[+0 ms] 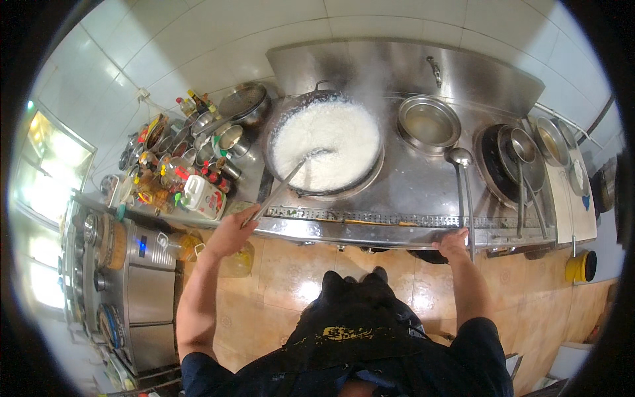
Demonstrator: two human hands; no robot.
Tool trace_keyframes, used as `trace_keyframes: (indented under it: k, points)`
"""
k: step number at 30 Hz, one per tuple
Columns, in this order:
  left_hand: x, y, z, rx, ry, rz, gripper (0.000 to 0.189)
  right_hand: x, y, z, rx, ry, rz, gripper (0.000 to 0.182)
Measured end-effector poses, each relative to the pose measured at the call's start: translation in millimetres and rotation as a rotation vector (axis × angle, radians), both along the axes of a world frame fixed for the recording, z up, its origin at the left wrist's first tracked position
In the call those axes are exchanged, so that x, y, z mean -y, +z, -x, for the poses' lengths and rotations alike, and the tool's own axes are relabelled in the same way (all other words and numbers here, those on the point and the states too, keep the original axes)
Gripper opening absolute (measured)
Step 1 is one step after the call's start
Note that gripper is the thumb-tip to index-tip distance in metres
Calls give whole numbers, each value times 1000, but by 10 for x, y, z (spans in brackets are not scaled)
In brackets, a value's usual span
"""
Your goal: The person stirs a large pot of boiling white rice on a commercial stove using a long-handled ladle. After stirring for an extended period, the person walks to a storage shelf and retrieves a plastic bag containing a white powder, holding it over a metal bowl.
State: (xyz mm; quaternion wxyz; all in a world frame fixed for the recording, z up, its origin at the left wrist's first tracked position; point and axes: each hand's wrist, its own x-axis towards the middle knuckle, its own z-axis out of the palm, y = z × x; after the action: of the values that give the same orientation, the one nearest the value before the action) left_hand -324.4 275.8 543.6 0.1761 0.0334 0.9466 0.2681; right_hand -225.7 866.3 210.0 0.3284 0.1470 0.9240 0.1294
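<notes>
My left hand [233, 231] grips the end of a long-handled metal ladle or spatula [283, 187], whose head lies partly sunk in white, rice-like food [327, 134]. That food fills a large wok [382, 156] on the left of the steel range, and steam rises from it. My right hand [452, 242] rests at the front edge of the range, beside the long handles of a ladle [461, 157] and another utensil; its fingers are partly hidden, and whether they hold anything I cannot tell.
A metal basin of liquid [427, 124] stands right of the wok. Farther right, ladles [522, 146] lie over a second wok [488, 168]. Seasoning bottles, a white jug [202, 195] and metal pots [233, 139] crowd the left side. The range's front rail [347, 234] runs before me.
</notes>
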Motion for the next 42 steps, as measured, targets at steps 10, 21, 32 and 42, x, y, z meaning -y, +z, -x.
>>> trace_keyframes:
  k: [10,21,32,42]
  points:
    - [287,371,-272,-443,-427,357,51,34,26,-39,-5,15,-23,94]
    - [-316,-1057,581,-246,-230,712,68,32,-100,-108,-32,29,-90,94]
    - [-1162,-1067,1075,-225,-127,220,56,59,-21,-87,-48,35,-52,92]
    - [-698,-993,762,-324,-346,-14,50,163,144,-9,-24,16,-82,89]
